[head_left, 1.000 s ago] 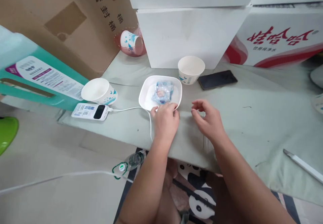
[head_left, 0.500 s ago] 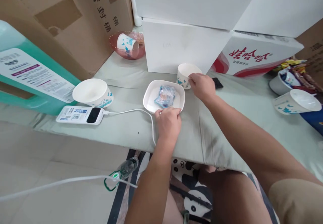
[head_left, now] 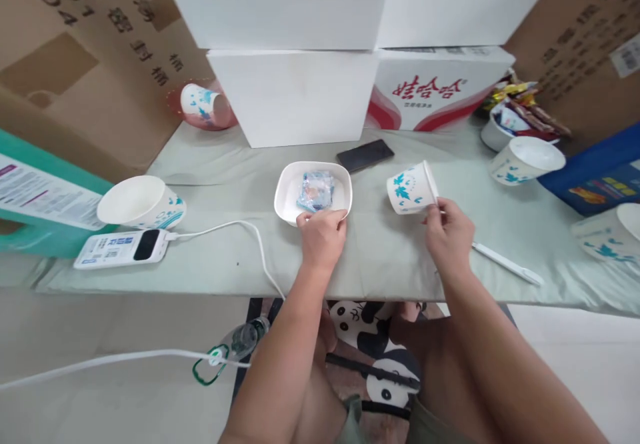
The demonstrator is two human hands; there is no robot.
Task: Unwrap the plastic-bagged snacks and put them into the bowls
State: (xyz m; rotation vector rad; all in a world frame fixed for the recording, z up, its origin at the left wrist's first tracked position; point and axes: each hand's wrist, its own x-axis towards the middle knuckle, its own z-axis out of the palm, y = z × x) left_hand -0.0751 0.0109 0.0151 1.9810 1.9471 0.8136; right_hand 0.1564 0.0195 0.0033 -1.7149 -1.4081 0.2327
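Note:
My left hand (head_left: 323, 237) grips the near rim of a white square dish (head_left: 289, 194) in the middle of the table. A clear blue-tinted packet (head_left: 315, 189) lies in that dish. My right hand (head_left: 449, 236) holds a white paper cup (head_left: 411, 189) with blue leaf prints by its rim, tipped on its side just above the table, to the right of the dish. A dark phone (head_left: 365, 155) lies flat behind the dish and the cup.
A paper bowl (head_left: 137, 202) and a white power bank (head_left: 120, 249) with its cable (head_left: 240, 227) sit at the left. More paper bowls (head_left: 527, 160) and a snack-filled bowl (head_left: 505, 127) stand at the right. A white pen (head_left: 507, 264) lies near my right hand. White boxes (head_left: 295, 94) block the back.
My right hand took the paper cup from behind the dish and carried it rightward, tipping it on its side. My left hand stayed on the dish rim. The view swung right.

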